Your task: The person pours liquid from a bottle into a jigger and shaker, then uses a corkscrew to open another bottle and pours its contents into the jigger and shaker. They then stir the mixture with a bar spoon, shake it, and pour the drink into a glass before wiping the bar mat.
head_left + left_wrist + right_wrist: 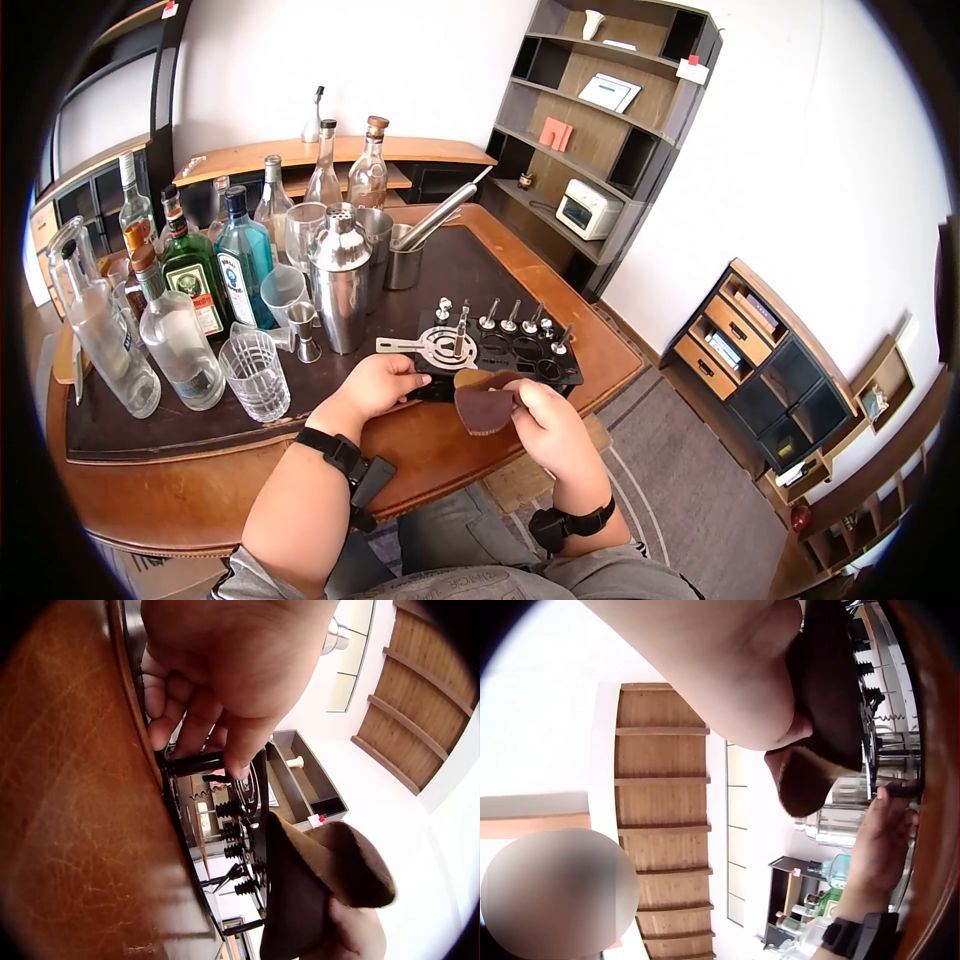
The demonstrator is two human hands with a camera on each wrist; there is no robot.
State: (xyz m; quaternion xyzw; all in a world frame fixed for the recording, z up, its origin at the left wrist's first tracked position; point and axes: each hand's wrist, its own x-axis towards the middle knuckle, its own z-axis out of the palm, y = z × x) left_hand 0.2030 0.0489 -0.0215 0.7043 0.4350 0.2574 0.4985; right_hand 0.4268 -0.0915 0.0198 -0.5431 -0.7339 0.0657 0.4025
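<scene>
My left hand (372, 388) pinches the near left corner of a black bar tool stand (570, 377), thumb on top and fingers below. On the stand lies a flat metal cocktail strainer (398, 346), with several metal pourers (511, 318) upright in its holes. In the left wrist view a corkscrew (210, 793) hangs beneath the top plate. In front of the stand my right hand (548, 418) grips a dark brown, folded cloth or leather piece (484, 408) with a tan underside. It hides part of the stand's near edge in the head view.
A steel shaker (341, 285), a jigger (305, 335) and a cut-glass tumbler (256, 378) stand left of the stand. Several bottles, among them a blue one (243, 250), crowd the left side. Behind is a metal cup (404, 266) holding tools. The leather-edged table (400, 470) curves along my front.
</scene>
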